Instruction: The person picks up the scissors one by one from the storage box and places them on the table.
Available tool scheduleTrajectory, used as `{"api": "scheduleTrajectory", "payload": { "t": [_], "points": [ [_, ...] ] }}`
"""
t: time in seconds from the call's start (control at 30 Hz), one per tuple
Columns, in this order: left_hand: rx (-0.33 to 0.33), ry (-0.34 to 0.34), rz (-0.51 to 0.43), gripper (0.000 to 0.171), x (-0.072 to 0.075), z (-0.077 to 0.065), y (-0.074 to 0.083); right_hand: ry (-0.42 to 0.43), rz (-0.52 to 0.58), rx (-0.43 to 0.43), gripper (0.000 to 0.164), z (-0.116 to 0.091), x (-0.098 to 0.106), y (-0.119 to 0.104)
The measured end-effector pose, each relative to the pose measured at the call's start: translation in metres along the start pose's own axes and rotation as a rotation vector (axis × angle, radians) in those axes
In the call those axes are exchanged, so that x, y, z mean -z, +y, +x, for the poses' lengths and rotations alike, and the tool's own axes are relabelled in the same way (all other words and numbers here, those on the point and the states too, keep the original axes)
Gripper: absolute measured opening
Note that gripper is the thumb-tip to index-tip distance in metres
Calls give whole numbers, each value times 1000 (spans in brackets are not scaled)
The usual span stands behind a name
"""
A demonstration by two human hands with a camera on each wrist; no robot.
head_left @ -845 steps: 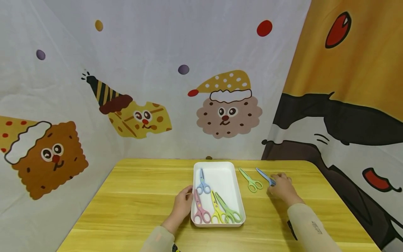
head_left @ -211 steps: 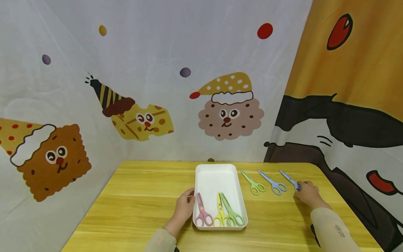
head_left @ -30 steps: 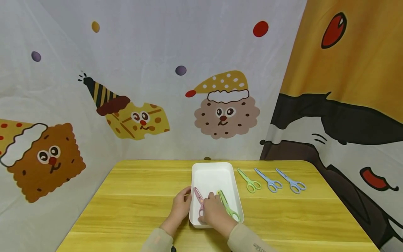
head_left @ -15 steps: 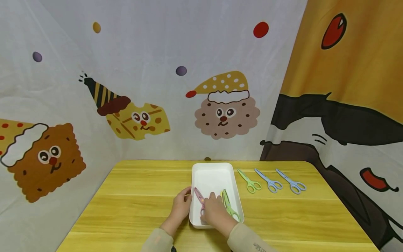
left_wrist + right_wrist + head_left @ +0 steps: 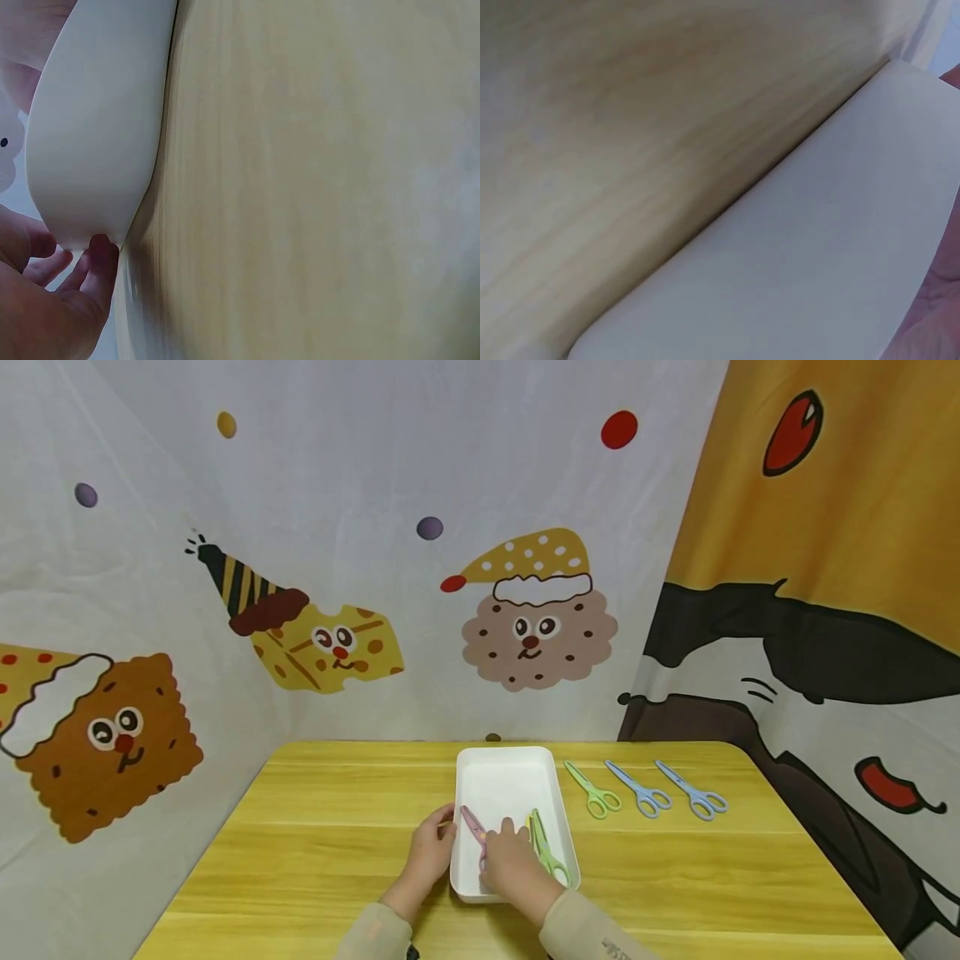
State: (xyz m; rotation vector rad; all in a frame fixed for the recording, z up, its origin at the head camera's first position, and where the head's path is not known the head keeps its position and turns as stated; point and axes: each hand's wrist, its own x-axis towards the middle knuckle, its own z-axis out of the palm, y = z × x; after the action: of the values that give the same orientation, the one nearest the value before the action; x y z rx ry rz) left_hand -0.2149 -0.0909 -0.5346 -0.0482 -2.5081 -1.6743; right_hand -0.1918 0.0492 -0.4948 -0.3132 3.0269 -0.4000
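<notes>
A white tray stands on the wooden table with its long side toward me. My left hand grips its left wall; in the left wrist view fingers curl at the outer wall. Inside the tray's near half, my right hand holds pink scissors around the handles, which it partly hides. Green scissors lie by the tray's right wall. Beside them, only the blade of yellow scissors shows past my right hand. The right wrist view shows mainly the tray's outer wall.
To the right of the tray, light green scissors and two blue pairs of scissors lie in a row, blades pointing away. A printed curtain hangs behind the table.
The blue scissors once in the tray and another blue pair now lie on the table at right. My right hand has come into the tray; the green and yellow scissors shift slightly right.
</notes>
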Motion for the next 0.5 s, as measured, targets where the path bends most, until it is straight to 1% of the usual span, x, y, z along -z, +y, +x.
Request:
{"api": "scheduleTrajectory", "payload": {
  "t": [0.17,0.23,0.4,0.5],
  "points": [
    [2,10,3,35,0,0,1,0,37,-20,30,0,3,0],
    [-13,15,11,35,0,0,1,2,53,-26,30,0,4,0],
    [-6,10,12,35,0,0,2,4,75,-37,30,1,3,1],
    [9,7,10,35,0,-1,2,9,83,-40,32,2,1,3]
  ]
}}
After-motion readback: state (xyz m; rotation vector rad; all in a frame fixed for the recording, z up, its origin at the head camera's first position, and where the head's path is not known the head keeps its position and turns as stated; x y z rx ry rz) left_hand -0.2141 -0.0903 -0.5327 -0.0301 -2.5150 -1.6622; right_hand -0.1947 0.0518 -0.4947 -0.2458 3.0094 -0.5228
